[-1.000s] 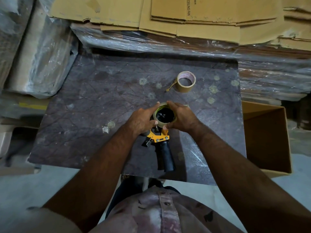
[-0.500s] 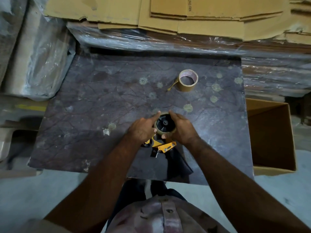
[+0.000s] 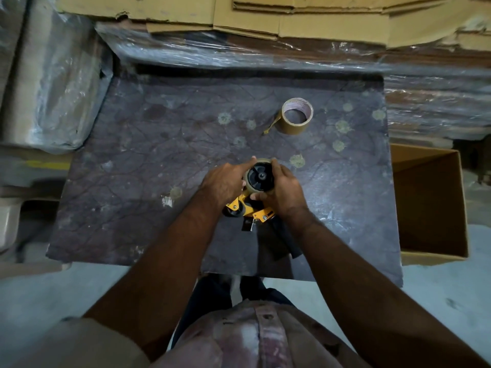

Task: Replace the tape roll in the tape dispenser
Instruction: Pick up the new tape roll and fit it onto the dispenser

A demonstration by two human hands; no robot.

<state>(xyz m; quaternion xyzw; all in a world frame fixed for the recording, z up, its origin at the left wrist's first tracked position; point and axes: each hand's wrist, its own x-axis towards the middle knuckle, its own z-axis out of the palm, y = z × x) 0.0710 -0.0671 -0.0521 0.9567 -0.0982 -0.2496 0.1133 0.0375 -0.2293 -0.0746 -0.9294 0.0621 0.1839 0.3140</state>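
Dispenser (image 3: 251, 208) handle swung right; both hands, L (image 3: 223, 183) & R (image 3: 284, 191), fingers clamping 1 roll (image 3: 259, 177); 2nd roll (image 3: 297, 116) apart.

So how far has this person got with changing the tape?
Looks mostly done: a tape roll sits around the black hub of the yellow tape dispenser. In hand: the left hand and right hand clasp that roll from both sides, apparently seating it. Probably left: threading the tape end. A second roll lies apart on the table; which one is new, I cannot tell.
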